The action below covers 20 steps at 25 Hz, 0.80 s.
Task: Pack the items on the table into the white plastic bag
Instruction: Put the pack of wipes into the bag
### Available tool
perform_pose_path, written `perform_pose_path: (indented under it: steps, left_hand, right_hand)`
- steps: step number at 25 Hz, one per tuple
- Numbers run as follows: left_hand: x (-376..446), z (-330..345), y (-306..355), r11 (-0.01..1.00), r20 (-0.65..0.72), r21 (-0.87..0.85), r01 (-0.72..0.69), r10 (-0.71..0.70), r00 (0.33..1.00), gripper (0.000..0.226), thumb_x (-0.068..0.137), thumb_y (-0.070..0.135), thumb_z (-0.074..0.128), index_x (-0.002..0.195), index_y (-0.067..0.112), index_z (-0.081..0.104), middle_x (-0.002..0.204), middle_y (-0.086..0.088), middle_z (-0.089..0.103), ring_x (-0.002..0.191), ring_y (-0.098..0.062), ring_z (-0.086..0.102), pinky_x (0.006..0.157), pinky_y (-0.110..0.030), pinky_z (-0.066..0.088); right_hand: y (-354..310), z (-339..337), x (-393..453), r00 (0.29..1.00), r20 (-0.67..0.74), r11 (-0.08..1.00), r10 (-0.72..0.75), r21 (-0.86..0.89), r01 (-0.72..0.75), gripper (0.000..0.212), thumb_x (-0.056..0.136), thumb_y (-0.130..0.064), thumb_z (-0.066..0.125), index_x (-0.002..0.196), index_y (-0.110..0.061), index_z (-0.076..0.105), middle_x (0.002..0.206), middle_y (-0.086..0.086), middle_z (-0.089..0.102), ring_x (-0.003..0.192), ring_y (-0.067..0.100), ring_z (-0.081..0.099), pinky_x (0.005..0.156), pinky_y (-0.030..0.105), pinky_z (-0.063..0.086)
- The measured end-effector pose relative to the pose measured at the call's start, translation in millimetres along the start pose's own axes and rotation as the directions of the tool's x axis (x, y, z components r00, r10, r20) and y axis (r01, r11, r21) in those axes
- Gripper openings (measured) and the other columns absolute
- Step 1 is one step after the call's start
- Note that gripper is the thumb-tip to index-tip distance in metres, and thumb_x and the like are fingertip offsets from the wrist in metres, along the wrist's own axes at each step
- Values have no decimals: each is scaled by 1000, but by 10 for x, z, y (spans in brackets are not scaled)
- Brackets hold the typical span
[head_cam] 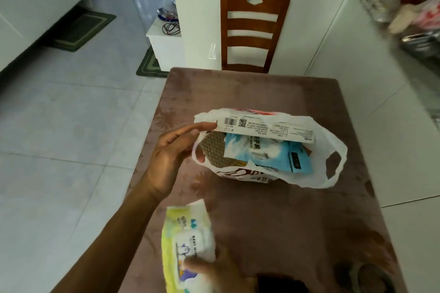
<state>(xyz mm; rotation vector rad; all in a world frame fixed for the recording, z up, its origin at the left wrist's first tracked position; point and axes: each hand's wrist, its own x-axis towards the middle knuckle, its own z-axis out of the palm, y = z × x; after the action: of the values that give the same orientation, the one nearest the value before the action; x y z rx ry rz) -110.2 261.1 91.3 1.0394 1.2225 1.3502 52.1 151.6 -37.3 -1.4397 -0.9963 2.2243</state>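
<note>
The white plastic bag (331, 140) stands open in the middle of the table (273, 216). Inside it I see a white box with a barcode (264, 129), a blue packet (262, 152) and a brown textured piece (214, 150). My left hand (171, 157) holds the bag's left rim and handle, keeping the mouth open. Near the table's front edge my right hand (214, 271) grips a yellow and white pack of baby wipes (188, 245), blurred, below and left of the bag.
A wooden chair (252, 31) stands at the table's far side against a white cabinet (200, 19). A dark round object (366, 276) sits at the front right corner. A dark thing (281, 283) lies by my right wrist. Tiled floor lies to the left.
</note>
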Motion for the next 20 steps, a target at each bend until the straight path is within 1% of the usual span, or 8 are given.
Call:
perform_pose_path:
  steps: [3, 6, 7, 10, 12, 15, 17, 20]
  left_hand:
    - [50, 111, 63, 999, -9, -40, -13, 13, 1000, 41, 100, 19, 36, 122, 0, 63, 114, -8, 73, 88, -18, 70, 71, -25, 56]
    - [68, 224, 113, 995, -56, -90, -34, 29, 998, 45, 103, 21, 28, 120, 2, 65, 116, -5, 73, 94, -20, 70, 72, -25, 56]
    - [67, 248, 130, 993, -69, -118, -28, 20, 997, 46, 103, 23, 27, 120, 2, 65, 114, -6, 73, 94, -20, 70, 73, -25, 56]
    - [69, 263, 133, 995, -71, -94, -30, 24, 997, 47, 102, 29, 30, 121, 6, 66, 116, -8, 73, 100, -23, 69, 75, -28, 57]
    - [75, 229, 139, 998, -59, -43, -39, 36, 998, 47, 98, 30, 31, 123, 9, 65, 115, -8, 73, 103, -26, 69, 78, -30, 58]
    - [92, 176, 132, 999, -70, -34, -32, 30, 997, 43, 98, 27, 35, 123, 8, 64, 116, -5, 73, 103, -25, 69, 79, -29, 58]
    - [90, 183, 89, 998, -83, -54, -29, 24, 996, 39, 102, 20, 34, 123, 6, 64, 116, -6, 73, 103, -25, 69, 79, -31, 59]
    - [25, 275, 8, 999, -93, -42, 21, -25, 995, 38, 101, 13, 36, 125, 1, 62, 119, -10, 71, 102, -24, 69, 77, -31, 60]
  right_hand:
    - [-742, -488, -330, 815, -343, 864, -466, 19, 502, 57, 49, -25, 93, 100, -17, 68, 88, -6, 78, 87, 5, 72, 65, 17, 56]
    - [-1468, -923, -130, 440, -311, 529, -843, -627, 571, 60, 74, -22, 81, 125, -15, 51, 124, 4, 64, 117, 16, 59, 90, 30, 52]
    - [-1646, -1036, 58, 423, -91, 290, -902, -854, 433, 56, 79, -29, 77, 126, -19, 49, 128, 5, 60, 120, 22, 53, 98, 37, 45]
    - [-1906, -1083, 594, 810, 157, -93, -565, -988, 127, 58, 83, -46, 64, 135, -30, 45, 139, 0, 53, 126, 27, 42, 104, 45, 29]
    - [-1933, -1006, 617, 801, 104, -57, -589, -995, 88, 60, 82, -45, 65, 136, -27, 45, 139, 1, 53, 126, 28, 43, 104, 45, 29]
    - [-1667, -1232, 225, 478, -81, 104, -875, -994, 21, 61, 81, -30, 70, 136, -20, 46, 140, 8, 52, 128, 33, 45, 104, 51, 36]
    - [-1471, -1606, -101, 368, -449, 426, -815, -893, -146, 80, 77, -31, 73, 144, -17, 32, 149, 15, 39, 132, 37, 39, 103, 57, 35]
    - [-1447, -1949, -314, 568, -764, 915, -307, -401, -45, 47, 86, -29, 69, 124, -7, 52, 127, 21, 59, 106, 32, 58, 94, 51, 46]
